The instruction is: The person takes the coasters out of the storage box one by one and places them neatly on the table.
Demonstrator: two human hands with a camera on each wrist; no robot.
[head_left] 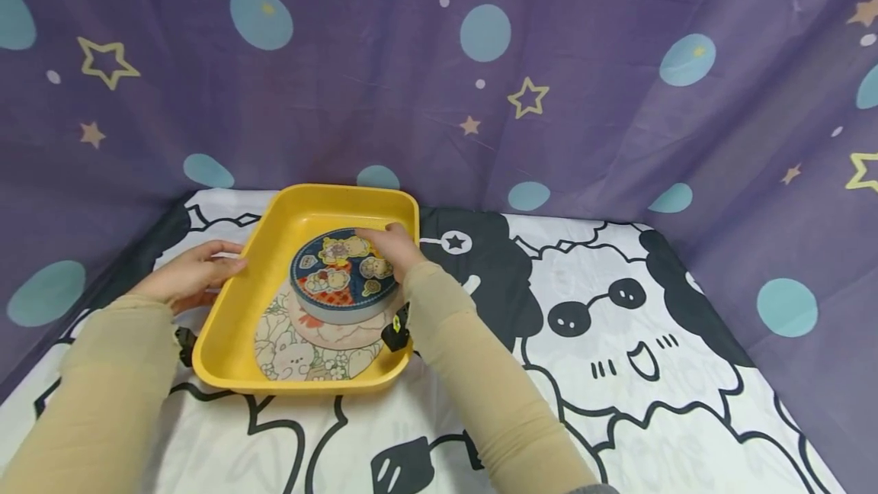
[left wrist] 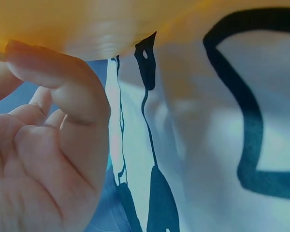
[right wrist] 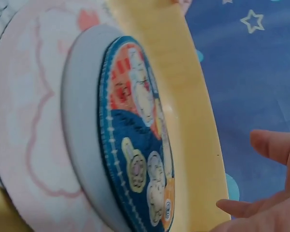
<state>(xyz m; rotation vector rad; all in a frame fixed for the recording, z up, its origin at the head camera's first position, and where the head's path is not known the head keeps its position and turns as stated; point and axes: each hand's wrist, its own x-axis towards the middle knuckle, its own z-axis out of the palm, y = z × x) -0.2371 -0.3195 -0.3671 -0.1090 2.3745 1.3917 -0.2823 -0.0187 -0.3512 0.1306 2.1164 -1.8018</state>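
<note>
Round tin, blue cartoon lid, seemingly grey-sided, in yellow tray

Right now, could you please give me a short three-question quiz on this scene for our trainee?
1. True or false: the round tin sits inside the yellow tray.
2. Which hand rests on the tin's blue lid: A) left hand, B) right hand?
3. Fill in: the left hand touches the tray's outer ____ side.

Key
1. True; it lies on pale round discs in the tray.
2. B; in the head view its fingers lie on the lid's far edge.
3. Left; the wrist view shows a fingertip against the yellow wall.
</note>
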